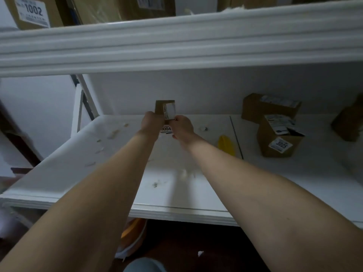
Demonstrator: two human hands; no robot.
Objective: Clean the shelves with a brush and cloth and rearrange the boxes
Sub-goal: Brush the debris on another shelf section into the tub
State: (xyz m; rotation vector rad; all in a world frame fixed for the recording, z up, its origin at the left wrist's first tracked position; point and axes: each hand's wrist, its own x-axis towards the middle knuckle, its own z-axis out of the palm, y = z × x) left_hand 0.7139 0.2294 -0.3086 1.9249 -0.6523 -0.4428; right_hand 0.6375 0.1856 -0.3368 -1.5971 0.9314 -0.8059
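Both hands reach deep over the shelf. Left hand and right hand grip a small box between them, near the back wall; seemingly lifted, though blur hides its base. Two boxes sit right.
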